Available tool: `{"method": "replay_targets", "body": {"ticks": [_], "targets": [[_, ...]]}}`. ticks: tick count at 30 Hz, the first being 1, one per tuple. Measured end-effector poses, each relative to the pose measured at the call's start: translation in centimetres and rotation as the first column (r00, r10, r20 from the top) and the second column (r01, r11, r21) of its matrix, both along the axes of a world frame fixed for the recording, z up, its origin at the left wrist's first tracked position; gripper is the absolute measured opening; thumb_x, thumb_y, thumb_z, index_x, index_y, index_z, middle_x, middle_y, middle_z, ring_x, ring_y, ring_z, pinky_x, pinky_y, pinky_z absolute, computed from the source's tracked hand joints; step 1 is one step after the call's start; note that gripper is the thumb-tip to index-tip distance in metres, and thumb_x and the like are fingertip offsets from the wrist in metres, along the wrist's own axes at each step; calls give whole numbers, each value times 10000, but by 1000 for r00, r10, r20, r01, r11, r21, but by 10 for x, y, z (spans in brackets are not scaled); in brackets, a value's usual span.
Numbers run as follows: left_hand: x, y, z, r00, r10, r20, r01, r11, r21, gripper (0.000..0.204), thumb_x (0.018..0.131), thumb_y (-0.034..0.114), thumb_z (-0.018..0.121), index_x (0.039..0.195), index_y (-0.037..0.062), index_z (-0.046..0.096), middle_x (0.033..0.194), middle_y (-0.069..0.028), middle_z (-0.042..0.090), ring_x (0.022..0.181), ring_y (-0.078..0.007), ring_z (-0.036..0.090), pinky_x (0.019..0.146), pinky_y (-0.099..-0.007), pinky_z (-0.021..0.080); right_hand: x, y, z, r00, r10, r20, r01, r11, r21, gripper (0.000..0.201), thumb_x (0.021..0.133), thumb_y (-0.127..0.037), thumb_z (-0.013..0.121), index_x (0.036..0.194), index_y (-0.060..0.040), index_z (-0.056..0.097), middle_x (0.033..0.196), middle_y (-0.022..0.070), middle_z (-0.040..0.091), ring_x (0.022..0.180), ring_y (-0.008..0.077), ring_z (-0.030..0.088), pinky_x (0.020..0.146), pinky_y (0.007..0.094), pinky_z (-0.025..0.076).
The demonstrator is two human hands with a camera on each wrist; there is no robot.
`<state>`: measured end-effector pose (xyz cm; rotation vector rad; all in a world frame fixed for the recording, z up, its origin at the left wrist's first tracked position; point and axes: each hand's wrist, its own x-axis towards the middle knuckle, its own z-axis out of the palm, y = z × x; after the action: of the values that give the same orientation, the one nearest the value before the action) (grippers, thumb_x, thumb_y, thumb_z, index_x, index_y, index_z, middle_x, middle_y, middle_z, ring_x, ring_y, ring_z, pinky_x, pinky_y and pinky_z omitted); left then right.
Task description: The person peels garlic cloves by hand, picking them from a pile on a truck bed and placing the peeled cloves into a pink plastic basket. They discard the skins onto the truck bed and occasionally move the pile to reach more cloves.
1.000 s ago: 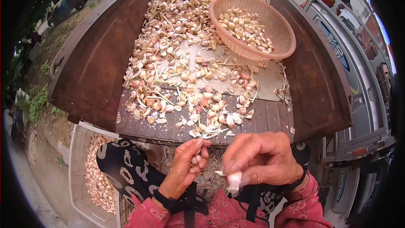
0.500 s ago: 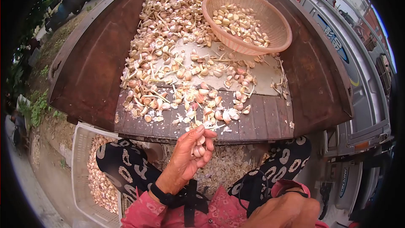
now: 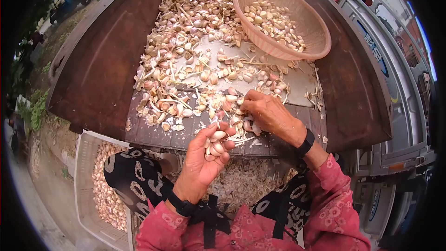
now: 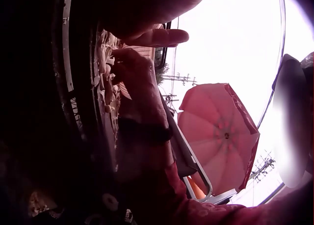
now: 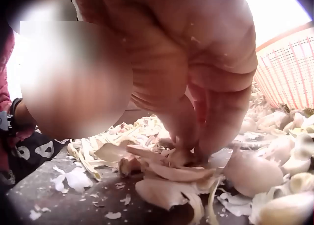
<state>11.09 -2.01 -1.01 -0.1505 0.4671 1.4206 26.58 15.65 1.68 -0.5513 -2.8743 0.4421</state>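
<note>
Several garlic cloves (image 3: 215,148) lie in the left hand (image 3: 197,162), palm up with fingers curled round them, just past the cart bed's front edge. The right hand (image 3: 274,117) reaches down to the loose cloves and skins on the cart bed (image 3: 186,138). In the right wrist view the right hand's fingers (image 5: 221,117) point down and touch a piece among the dry skins (image 5: 167,190); whether they pinch it is hard to tell. The left wrist view shows the right hand (image 4: 140,78) beyond dark, close fingers.
A pink woven basket (image 3: 281,52) with peeled cloves stands on the bed at the back right, in front of a large garlic heap (image 3: 200,0). High rusty walls (image 3: 100,72) flank the bed. A white crate (image 3: 84,181) of cloves stands on the ground at the left.
The right hand, lowered near the lap half a second ago, has moved up and forward to the garlic on the bed. The white piece it held earlier is gone from it. The left hand has risen slightly.
</note>
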Motion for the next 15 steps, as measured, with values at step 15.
{"method": "replay_targets", "body": {"ticks": [15], "targets": [[12,-28,-2,1000,7,-9,-7,1000,-25,236,1002,247,531,1104,46,603,985,-128,677,787,-205,670,532,-269,557,48,-45,15,793,-588,-158,-203,-11,-979,250,956,-117,661,1129,44,580,1009,125,678,844,186,704,718,272,612]]}}
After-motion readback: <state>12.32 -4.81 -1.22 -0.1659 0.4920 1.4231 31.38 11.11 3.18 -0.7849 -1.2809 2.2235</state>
